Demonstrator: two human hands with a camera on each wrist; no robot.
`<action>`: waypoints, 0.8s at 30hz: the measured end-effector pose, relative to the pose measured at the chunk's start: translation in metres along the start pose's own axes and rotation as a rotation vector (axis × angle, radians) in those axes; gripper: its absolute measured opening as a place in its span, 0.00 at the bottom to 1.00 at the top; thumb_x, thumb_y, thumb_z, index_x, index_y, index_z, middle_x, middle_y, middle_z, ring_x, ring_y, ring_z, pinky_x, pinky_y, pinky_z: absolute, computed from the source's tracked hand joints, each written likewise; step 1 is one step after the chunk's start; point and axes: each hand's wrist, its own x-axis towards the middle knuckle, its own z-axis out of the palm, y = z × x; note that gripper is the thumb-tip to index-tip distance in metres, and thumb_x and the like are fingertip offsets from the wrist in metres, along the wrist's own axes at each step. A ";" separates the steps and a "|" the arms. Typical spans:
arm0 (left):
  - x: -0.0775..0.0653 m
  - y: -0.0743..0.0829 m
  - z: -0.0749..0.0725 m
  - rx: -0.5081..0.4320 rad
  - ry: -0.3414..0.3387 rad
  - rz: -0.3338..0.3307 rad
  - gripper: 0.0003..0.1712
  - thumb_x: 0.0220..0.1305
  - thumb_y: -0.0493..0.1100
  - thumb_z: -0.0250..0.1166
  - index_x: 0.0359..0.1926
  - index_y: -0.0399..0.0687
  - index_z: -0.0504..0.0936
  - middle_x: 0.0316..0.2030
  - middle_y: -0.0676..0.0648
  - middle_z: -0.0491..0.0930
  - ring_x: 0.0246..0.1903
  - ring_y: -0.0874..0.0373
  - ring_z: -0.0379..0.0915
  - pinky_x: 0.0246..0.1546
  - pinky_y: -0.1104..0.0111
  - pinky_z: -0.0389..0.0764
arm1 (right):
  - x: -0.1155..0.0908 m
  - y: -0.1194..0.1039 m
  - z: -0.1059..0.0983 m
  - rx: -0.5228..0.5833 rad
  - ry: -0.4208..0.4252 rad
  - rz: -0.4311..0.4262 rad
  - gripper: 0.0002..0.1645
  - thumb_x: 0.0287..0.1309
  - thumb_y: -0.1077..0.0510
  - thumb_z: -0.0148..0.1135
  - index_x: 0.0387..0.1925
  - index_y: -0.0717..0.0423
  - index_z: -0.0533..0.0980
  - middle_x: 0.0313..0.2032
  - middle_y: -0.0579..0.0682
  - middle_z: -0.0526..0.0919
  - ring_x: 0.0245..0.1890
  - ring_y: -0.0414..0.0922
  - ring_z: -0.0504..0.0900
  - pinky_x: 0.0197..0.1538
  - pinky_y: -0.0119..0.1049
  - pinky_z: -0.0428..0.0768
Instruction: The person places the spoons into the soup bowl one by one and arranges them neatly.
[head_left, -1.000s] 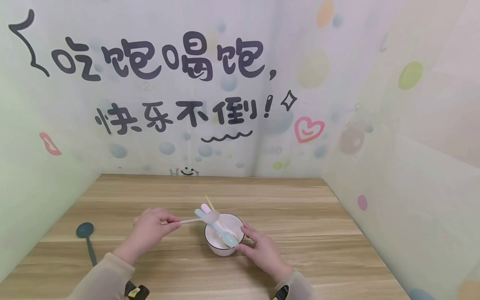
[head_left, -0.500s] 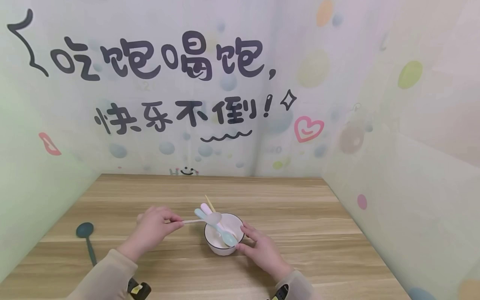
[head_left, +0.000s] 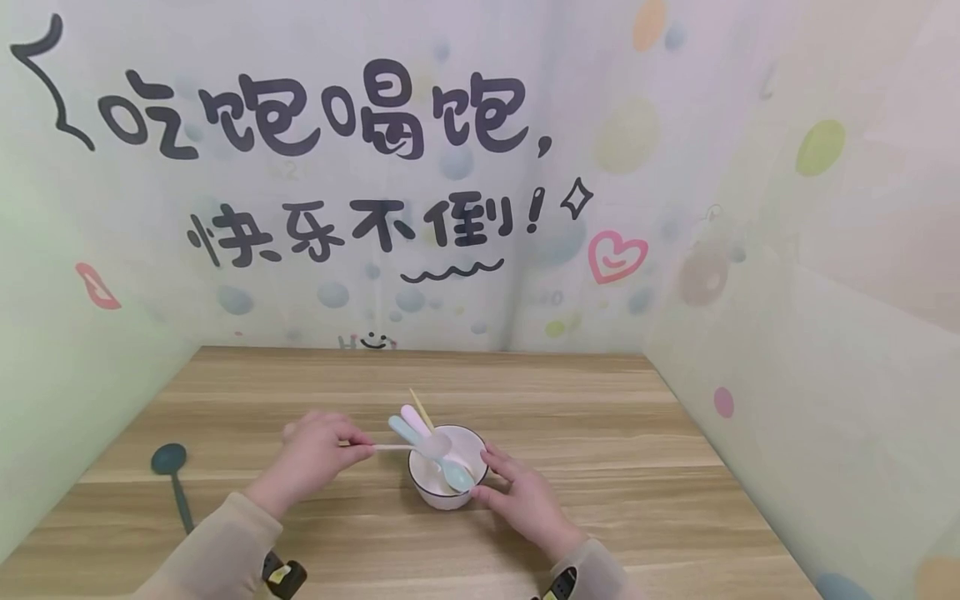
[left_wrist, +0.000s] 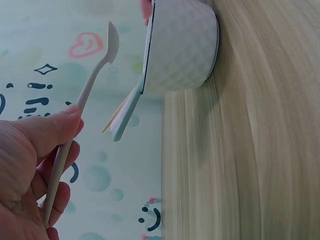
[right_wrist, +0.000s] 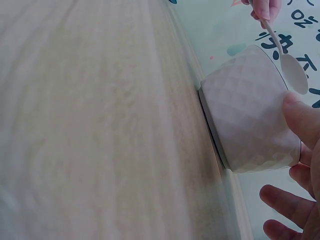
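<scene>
My left hand (head_left: 318,454) pinches a pale beige spoon (left_wrist: 86,92) by its handle. The spoon's head hovers over a white bowl (head_left: 442,502) with a dark rim, above the utensils in it. At the bowl's right side, my right hand (head_left: 528,504) holds it, thumb and forefinger at the rim and the other fingers spread off it. Inside leans a light blue spoon (head_left: 457,477), its handle sticking out at the far left. Beside it are a pink handle (head_left: 413,418) and a thin yellow stick (head_left: 421,407); their lower ends are partly hidden.
A dark green round-headed spoon (head_left: 169,458) lies at the left of the wooden table (head_left: 600,417), its handle end hidden by my left sleeve. A wall (head_left: 480,317) with printed lettering and coloured spots stands behind, with side walls left and right.
My left hand has moved slightly right, carrying the beige spoon further over the bowl. My right hand and the bowl have stayed in place.
</scene>
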 end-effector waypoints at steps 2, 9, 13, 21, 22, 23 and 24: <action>0.001 0.001 0.001 0.012 -0.003 0.007 0.02 0.54 0.51 0.71 0.30 0.63 0.87 0.28 0.64 0.75 0.39 0.56 0.67 0.40 0.52 0.56 | 0.000 0.000 0.000 0.003 -0.002 0.000 0.41 0.53 0.35 0.65 0.62 0.55 0.73 0.65 0.48 0.70 0.64 0.51 0.69 0.62 0.50 0.67; 0.004 0.003 0.004 0.034 -0.003 0.037 0.03 0.54 0.51 0.71 0.29 0.61 0.87 0.28 0.65 0.76 0.40 0.56 0.66 0.40 0.53 0.55 | 0.000 0.000 0.000 0.004 -0.006 -0.004 0.40 0.53 0.37 0.66 0.62 0.55 0.73 0.65 0.48 0.70 0.64 0.51 0.69 0.62 0.50 0.67; 0.006 0.004 0.005 0.047 0.000 0.054 0.02 0.53 0.49 0.72 0.27 0.62 0.86 0.28 0.65 0.76 0.39 0.57 0.65 0.40 0.54 0.55 | 0.000 0.001 0.000 0.002 -0.004 -0.007 0.40 0.54 0.37 0.65 0.62 0.55 0.73 0.65 0.47 0.70 0.64 0.51 0.69 0.62 0.50 0.67; 0.011 0.004 0.009 0.098 -0.010 0.096 0.04 0.53 0.49 0.72 0.26 0.67 0.85 0.27 0.68 0.74 0.37 0.59 0.63 0.40 0.55 0.55 | 0.000 0.001 0.000 0.014 -0.008 0.003 0.40 0.53 0.36 0.65 0.62 0.53 0.73 0.65 0.46 0.70 0.64 0.50 0.69 0.62 0.50 0.67; 0.012 0.005 0.009 0.104 -0.013 0.102 0.04 0.53 0.49 0.72 0.26 0.67 0.85 0.27 0.68 0.74 0.37 0.59 0.62 0.40 0.55 0.55 | 0.000 0.001 0.000 0.014 -0.008 0.004 0.40 0.53 0.35 0.65 0.62 0.53 0.73 0.65 0.46 0.70 0.64 0.50 0.69 0.62 0.50 0.67; 0.013 0.005 0.009 0.107 -0.016 0.108 0.04 0.53 0.49 0.72 0.26 0.67 0.85 0.27 0.68 0.74 0.37 0.60 0.62 0.40 0.55 0.55 | 0.000 0.000 0.000 0.011 -0.010 0.004 0.40 0.53 0.35 0.65 0.62 0.53 0.72 0.65 0.46 0.70 0.64 0.50 0.69 0.62 0.50 0.67; 0.014 0.005 0.010 0.111 -0.019 0.111 0.04 0.53 0.49 0.73 0.26 0.66 0.85 0.27 0.68 0.74 0.37 0.60 0.62 0.41 0.55 0.54 | 0.000 0.000 0.000 0.011 -0.011 0.006 0.40 0.53 0.35 0.65 0.62 0.53 0.73 0.65 0.46 0.69 0.64 0.51 0.68 0.62 0.50 0.67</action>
